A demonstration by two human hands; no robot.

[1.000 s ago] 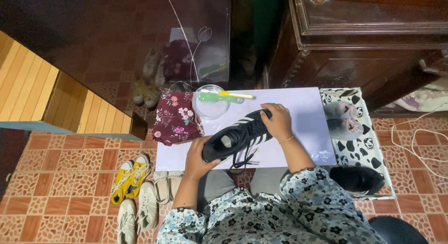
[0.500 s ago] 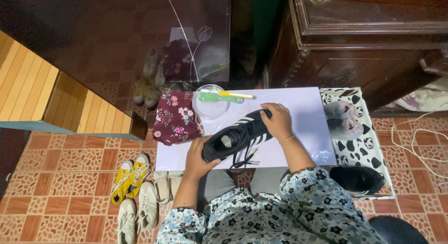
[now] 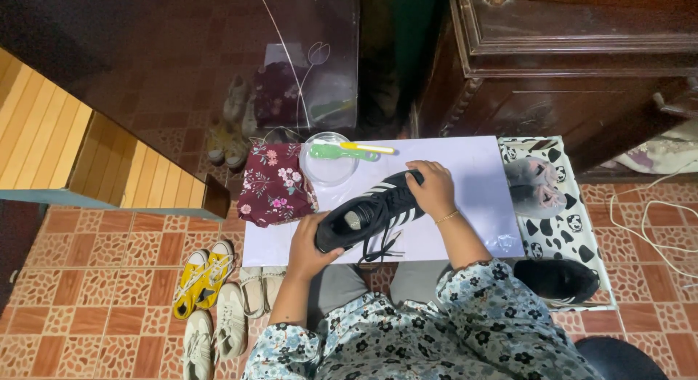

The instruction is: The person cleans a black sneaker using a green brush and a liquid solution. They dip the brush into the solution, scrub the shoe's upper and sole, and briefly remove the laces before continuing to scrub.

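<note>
A black sneaker with white stripes [image 3: 374,209] lies tilted on a pale lavender board [image 3: 472,162] in front of me. My left hand [image 3: 309,245] grips its heel end. My right hand [image 3: 430,189] holds the toe end. Black laces dangle from the shoe over the board's near edge. Behind the shoe stands a clear bowl [image 3: 327,169] with a green brush [image 3: 342,152] and a yellow-handled toothbrush [image 3: 367,148] resting across it. A maroon floral cloth [image 3: 273,184] lies at the board's left end.
A second black shoe [image 3: 556,278] lies on a black-and-white patterned mat [image 3: 560,227] to my right, with grey slippers [image 3: 534,184] further back. Yellow sneakers [image 3: 200,278] and white sneakers [image 3: 218,329] sit on the tiled floor at left. Dark wooden furniture [image 3: 582,67] stands behind.
</note>
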